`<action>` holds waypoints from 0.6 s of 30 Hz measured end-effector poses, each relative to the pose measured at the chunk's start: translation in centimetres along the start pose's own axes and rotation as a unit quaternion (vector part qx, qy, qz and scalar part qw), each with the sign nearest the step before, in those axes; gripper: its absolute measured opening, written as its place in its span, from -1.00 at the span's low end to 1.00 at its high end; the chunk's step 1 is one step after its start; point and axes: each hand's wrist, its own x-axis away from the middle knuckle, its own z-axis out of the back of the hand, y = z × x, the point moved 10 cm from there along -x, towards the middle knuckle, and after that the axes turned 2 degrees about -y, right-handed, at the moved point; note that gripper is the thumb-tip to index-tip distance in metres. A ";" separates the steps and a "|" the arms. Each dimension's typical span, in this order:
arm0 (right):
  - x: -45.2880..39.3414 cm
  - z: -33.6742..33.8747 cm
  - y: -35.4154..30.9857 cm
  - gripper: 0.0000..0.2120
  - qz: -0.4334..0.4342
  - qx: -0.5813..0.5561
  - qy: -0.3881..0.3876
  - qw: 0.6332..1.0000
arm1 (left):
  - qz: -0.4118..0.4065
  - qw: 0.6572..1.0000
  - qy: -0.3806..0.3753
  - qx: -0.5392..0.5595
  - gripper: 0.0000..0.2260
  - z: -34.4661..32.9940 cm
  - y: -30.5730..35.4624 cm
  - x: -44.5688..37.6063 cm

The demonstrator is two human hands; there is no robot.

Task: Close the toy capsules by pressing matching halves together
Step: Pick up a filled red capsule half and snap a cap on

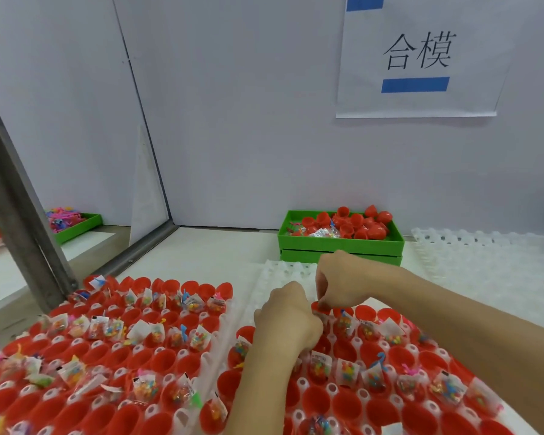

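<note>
Pinching red capsule half in tray: both hands, left, right, fingers curled

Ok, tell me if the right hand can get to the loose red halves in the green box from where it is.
Probably yes. The right hand sits just in front of the green box, which is open on top, and nothing stands between them.

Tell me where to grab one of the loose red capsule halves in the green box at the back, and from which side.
Come from above. The red halves lie heaped in the green box, whose walls block a sideways reach. Pick a top one with its open mouth up and pinch its rim, one finger inside and the thumb outside; the domed outside is probably slippery.
</note>
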 end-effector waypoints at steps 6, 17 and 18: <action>0.0 1.0 0.4 -0.87 -0.001 -0.073 0.049 0.996 | -0.013 0.999 0.035 0.038 -0.77 0.7 -0.2 -0.2; 7.6 6.0 7.3 -0.86 -0.113 -0.247 0.229 0.935 | -0.181 0.943 0.031 0.277 -0.86 1.1 5.0 1.4; 8.5 5.7 7.9 -0.85 -0.124 -0.257 0.236 0.929 | -0.194 0.939 0.027 0.283 -0.81 0.8 5.6 1.7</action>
